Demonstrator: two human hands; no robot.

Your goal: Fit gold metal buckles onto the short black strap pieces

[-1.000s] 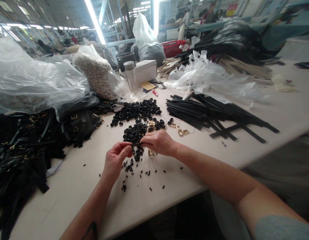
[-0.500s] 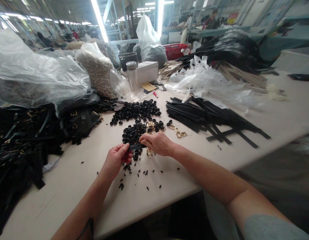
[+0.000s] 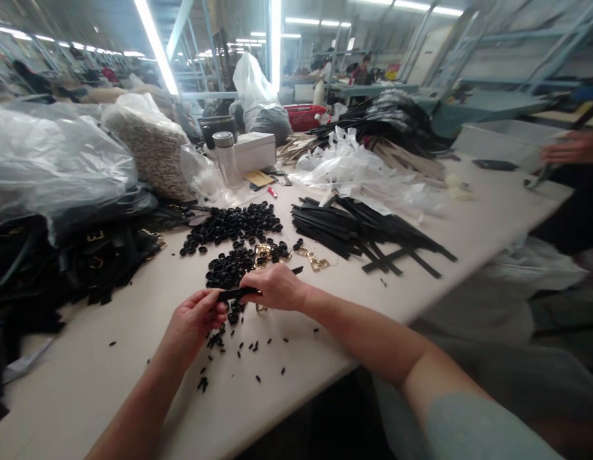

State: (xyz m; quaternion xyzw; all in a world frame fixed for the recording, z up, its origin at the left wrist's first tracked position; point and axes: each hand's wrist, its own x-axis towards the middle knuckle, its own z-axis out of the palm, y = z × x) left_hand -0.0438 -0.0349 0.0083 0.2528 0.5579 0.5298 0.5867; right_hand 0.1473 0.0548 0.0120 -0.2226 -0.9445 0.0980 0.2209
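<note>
A black strap (image 3: 233, 294) stretches between my two hands above the table. My left hand (image 3: 193, 322) pinches its left end between thumb and fingers. Closed around it farther along is my right hand (image 3: 276, 286), and a short end of the strap sticks out past that hand's far side. Just behind the hands lie black ring-shaped loops (image 3: 225, 268) in a heap, with a larger heap of loops (image 3: 234, 223) beyond. Gold buckles (image 3: 264, 254) sit among them, partly hidden by my right hand. Small black pieces (image 3: 253, 347) are scattered nearer the table edge.
Black strips (image 3: 339, 230) lie fanned at the right, below crumpled clear plastic (image 3: 344, 163). Buckled black straps (image 3: 85, 255) pile up at the left under plastic bags (image 3: 61, 160). A glass bottle (image 3: 225, 163) and white box (image 3: 253, 151) stand behind. Another person's hand (image 3: 572, 148) shows at the far right.
The view has swung to the right, bringing another person's hand and dark clothing into sight. The strap remains between my hands, and an end of it now shows beyond my right hand.
</note>
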